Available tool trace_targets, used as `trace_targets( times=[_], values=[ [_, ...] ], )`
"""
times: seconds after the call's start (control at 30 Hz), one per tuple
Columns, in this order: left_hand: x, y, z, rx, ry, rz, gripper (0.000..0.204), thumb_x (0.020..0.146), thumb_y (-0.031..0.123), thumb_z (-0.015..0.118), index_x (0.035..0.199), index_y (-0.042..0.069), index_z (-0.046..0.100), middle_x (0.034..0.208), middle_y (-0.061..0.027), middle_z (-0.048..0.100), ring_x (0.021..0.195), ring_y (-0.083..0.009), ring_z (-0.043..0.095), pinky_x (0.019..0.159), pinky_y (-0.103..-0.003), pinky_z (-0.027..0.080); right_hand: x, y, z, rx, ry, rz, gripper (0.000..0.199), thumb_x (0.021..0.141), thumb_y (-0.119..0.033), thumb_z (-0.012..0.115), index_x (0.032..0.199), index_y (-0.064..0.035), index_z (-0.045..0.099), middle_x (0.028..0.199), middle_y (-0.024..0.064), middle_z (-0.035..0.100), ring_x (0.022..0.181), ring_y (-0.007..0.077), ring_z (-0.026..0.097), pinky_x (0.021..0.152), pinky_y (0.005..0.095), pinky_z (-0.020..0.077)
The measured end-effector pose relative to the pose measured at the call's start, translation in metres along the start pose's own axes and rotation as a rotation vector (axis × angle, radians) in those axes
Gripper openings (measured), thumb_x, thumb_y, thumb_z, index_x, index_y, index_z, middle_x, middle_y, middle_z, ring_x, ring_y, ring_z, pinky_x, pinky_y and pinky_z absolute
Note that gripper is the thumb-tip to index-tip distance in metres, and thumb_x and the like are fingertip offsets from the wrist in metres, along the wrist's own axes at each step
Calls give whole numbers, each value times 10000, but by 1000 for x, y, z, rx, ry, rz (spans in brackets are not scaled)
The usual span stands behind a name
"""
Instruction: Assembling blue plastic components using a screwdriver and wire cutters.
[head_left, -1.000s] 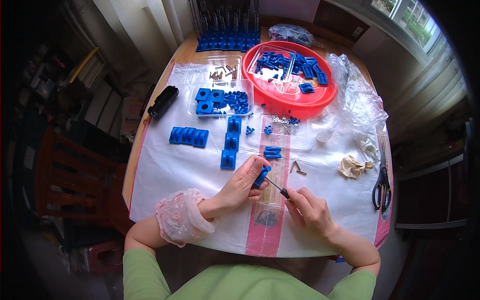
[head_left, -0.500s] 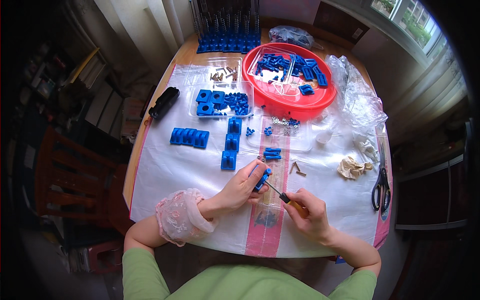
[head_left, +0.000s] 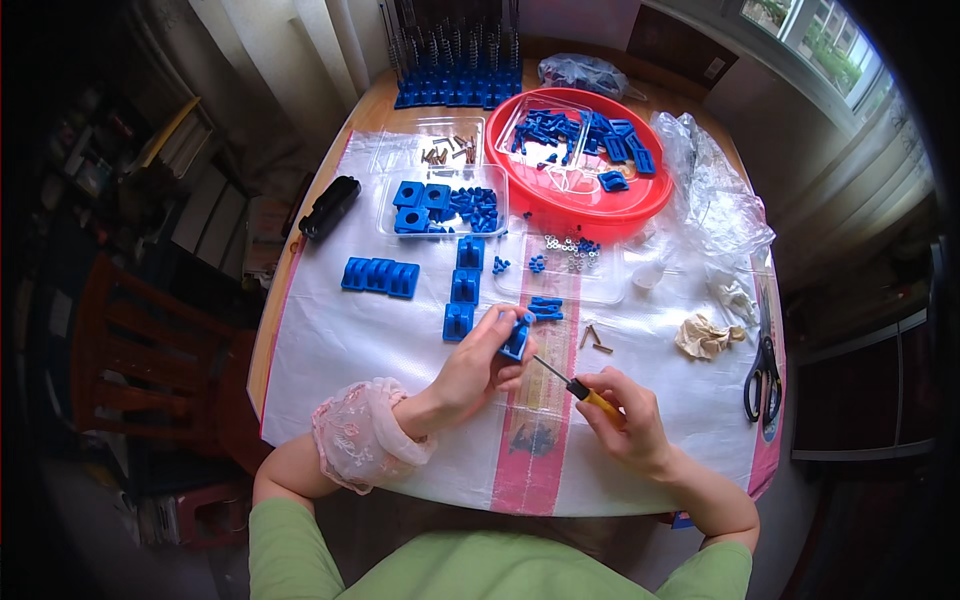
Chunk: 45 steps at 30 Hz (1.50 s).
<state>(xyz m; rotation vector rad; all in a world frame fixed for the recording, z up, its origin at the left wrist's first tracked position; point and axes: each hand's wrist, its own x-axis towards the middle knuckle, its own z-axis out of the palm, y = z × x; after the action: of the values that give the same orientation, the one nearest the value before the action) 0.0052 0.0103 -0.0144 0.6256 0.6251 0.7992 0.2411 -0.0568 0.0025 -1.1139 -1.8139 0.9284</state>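
My left hand (head_left: 470, 366) is closed around a small blue plastic part (head_left: 515, 340), which it holds above the table. The fingers cover much of that part. In my right hand (head_left: 632, 425) is a screwdriver (head_left: 598, 402) with a yellow and black handle. Its thin metal shaft points up and left, the tip just short of the blue part. Beyond my left hand stands a column of blue blocks (head_left: 463, 287). Small blue pieces (head_left: 546, 308) lie past the held part, and a few brass-coloured pins (head_left: 597, 342) rest to their right.
Clear boxes hold blue parts (head_left: 410, 219) and brass-coloured pins (head_left: 455, 152). A red round tray (head_left: 640, 208) carries more blue pieces. Scissors (head_left: 762, 380), crumpled paper (head_left: 708, 337) and plastic film (head_left: 715, 190) lie right. A black case (head_left: 329, 207) and blue blocks (head_left: 380, 277) sit left.
The screwdriver tip has drawn back from the blue part, my right hand shifting slightly right. My left hand has tilted the part and moved it slightly left and up.
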Motion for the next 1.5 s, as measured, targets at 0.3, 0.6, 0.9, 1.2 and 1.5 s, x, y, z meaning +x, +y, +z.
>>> trace_targets(
  times=[0.3,0.6,0.9,1.2,1.5],
  values=[
    [-11,-10,11,345,-271,-98,525,1105,274,417,1582,134,246,1060,-9,513,805,-84,483,719,-248,436,-1,7,-2,146,1,104,497,909,56,697,1360,-33,506,855,33,610,727,76,584,604,219,446],
    [-16,-16,14,775,-424,48,525,1106,176,405,1587,87,211,928,-22,475,744,-99,469,703,-269,435,-3,11,4,178,82,136,127,885,-11,779,969,15,688,777,-4,659,658,-1,496,515,207,363],
    [-14,-18,9,819,-463,71,503,1097,137,413,1564,89,235,884,-23,476,737,-108,474,688,-283,430,-3,5,2,157,52,110,120,881,-14,784,926,16,676,810,32,706,677,14,535,535,223,413],
    [-17,-12,16,722,-506,4,486,1106,182,423,1553,88,258,986,-37,533,820,-108,579,761,-271,488,-5,-1,-2,-13,65,-55,154,837,10,803,918,-9,673,751,70,653,612,98,585,527,261,439],
    [-16,-12,15,530,-532,-130,509,1106,230,444,1558,84,262,1103,-40,547,918,-101,615,834,-282,523,-8,-3,-1,-84,57,-178,270,739,68,806,942,-33,660,748,99,632,599,205,625,516,313,463]
  ],
)
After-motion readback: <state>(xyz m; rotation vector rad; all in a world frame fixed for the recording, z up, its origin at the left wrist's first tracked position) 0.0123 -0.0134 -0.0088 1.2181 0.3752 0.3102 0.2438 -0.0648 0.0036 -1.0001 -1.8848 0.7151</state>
